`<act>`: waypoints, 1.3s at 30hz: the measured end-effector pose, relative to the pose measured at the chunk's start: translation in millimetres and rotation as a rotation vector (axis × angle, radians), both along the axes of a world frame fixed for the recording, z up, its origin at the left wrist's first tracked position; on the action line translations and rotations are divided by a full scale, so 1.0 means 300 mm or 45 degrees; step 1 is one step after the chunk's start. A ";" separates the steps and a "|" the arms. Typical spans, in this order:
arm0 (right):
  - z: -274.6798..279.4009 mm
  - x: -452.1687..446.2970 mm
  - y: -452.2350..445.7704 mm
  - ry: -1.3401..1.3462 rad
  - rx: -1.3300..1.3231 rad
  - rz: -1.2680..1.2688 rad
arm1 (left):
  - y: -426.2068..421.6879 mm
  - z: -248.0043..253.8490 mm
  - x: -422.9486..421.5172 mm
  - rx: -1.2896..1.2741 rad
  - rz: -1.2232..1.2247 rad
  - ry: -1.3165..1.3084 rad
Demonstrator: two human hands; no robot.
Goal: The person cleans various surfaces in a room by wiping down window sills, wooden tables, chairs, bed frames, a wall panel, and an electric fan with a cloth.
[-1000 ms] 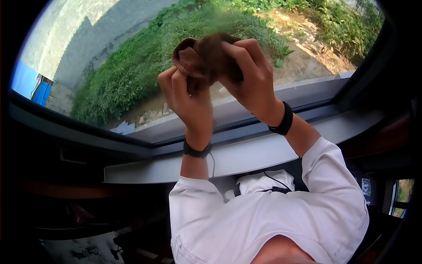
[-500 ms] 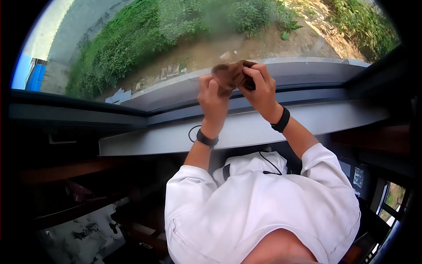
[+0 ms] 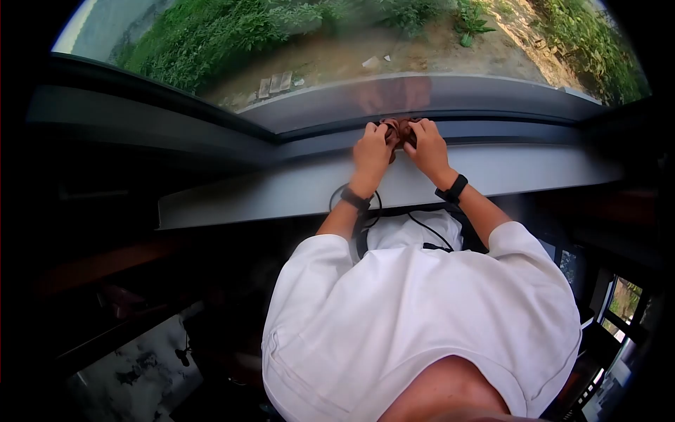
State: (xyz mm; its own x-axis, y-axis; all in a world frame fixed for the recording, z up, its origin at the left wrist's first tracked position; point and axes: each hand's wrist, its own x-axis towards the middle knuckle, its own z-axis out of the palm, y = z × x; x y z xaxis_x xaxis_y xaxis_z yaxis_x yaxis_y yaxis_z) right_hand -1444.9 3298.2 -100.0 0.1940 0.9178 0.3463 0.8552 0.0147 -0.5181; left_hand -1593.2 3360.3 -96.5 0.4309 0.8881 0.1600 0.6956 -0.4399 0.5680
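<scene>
A crumpled brown cloth is bunched between my two hands, just above the inner edge of the window sill. My left hand grips its left side with curled fingers. On the other side, my right hand is closed around the cloth's right part. Both hands are close together, near the bottom of the window frame. Part of the cloth is hidden behind my fingers. A faint reflection of the hands shows in the window glass.
Each wrist wears a black band, and a thin black cable loops by the left one. Dark window framing runs along the left. Beyond the glass are bushes and bare ground. A marbled surface lies at lower left.
Both hands have come down from in front of the glass to the frame and sill, bringing the cloth along. The cloth is now bunched smaller. The view has shifted slightly.
</scene>
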 end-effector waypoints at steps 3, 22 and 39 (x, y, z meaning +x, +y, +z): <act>-0.004 -0.128 0.055 0.027 -0.011 0.093 | 0.038 0.018 -0.142 -0.064 0.088 0.039; -0.009 -0.460 0.199 0.073 -0.058 0.181 | 0.144 -0.008 -0.496 -0.185 0.188 -0.148; 0.270 -0.371 0.157 0.298 0.492 0.272 | 0.065 0.247 -0.407 0.392 0.058 -0.612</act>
State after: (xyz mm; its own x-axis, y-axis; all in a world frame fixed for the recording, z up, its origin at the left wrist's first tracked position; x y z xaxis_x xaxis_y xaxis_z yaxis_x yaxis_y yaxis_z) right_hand -1556.3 3345.1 -19.1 0.1286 0.7588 0.6386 0.6736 0.4057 -0.6177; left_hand -1715.2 3379.8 -22.3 0.2081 0.7853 0.5830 0.4127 -0.6109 0.6756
